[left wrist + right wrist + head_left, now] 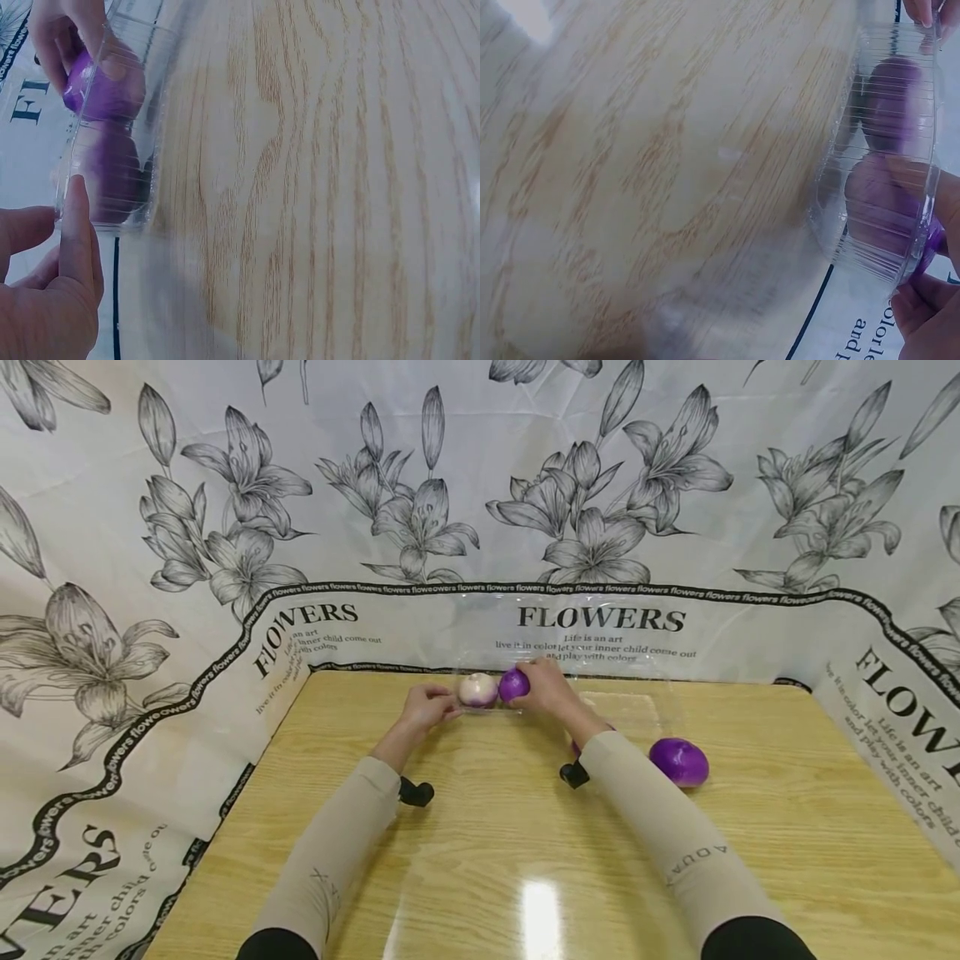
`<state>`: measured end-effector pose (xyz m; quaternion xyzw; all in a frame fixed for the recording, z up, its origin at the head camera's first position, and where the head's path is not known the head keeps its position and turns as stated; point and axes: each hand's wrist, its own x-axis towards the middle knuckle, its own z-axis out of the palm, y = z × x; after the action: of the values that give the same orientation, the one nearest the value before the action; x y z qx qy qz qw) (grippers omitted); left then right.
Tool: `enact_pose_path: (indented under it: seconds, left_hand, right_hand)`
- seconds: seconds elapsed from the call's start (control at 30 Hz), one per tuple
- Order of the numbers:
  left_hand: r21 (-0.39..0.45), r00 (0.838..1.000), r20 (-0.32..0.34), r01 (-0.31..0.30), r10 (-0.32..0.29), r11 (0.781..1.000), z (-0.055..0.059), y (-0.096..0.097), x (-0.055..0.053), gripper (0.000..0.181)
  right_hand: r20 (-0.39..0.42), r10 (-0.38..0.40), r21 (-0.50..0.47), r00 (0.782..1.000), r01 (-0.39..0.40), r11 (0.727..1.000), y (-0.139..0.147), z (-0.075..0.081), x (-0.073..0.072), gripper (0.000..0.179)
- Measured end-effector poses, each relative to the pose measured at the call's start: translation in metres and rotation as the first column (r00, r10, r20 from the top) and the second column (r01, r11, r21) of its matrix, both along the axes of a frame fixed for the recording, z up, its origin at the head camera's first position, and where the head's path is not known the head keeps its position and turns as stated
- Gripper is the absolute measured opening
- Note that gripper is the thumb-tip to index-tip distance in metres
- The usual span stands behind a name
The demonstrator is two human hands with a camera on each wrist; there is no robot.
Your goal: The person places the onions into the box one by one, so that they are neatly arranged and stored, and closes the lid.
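Floral cloth (465, 547) backs wood table (480, 827); left hand (426, 707) apparently pinches clear box (868, 259), right hand (551, 687) grips round purple item (513, 685).

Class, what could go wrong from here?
The clear, ribbed plastic box might flex or tip where the left hand pinches its end. The shiny purple ball in the right hand could knock the white-and-purple ball beside it. The glossy purple oval object near the beige right sleeve may roll if brushed.
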<state>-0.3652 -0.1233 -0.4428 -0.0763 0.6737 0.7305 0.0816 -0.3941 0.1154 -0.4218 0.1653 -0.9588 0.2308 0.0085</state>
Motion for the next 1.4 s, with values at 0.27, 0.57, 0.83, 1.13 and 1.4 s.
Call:
enact_pose_path:
  seconds: [0.27, 0.57, 0.83, 1.13, 1.4]
  left_hand:
    - [-0.006, 1.000, -0.003, 0.008, -0.008, 1.000, -0.001, 0.000, 0.000, 0.033]
    - [-0.017, 1.000, -0.003, 0.001, -0.001, 1.000, -0.001, 0.000, -0.001, 0.032]
    - [-0.019, 1.000, 0.001, 0.007, -0.007, 1.000, -0.001, 0.001, 0.001, 0.032]
    - [-0.005, 1.000, -0.007, -0.003, 0.003, 1.000, 0.000, 0.001, 0.001, 0.033]
    - [-0.007, 1.000, -0.009, -0.002, 0.002, 1.000, -0.001, 0.001, 0.002, 0.034]
  right_hand:
    - [-0.026, -0.010, 0.071, 1.000, 0.011, 0.997, 0.000, -0.006, -0.006, 0.073]
    - [-0.023, -0.001, 0.072, 1.000, 0.003, 0.997, 0.000, -0.006, -0.007, 0.074]
    - [-0.014, 0.014, 0.046, 1.000, -0.014, 0.999, 0.009, 0.004, 0.003, 0.087]
    - [0.014, 0.022, -0.003, 1.000, -0.022, 1.000, 0.024, 0.019, 0.007, 0.079]
    - [0.043, -0.019, -0.151, 0.999, 0.025, 0.988, 0.036, 0.028, -0.002, 0.067]
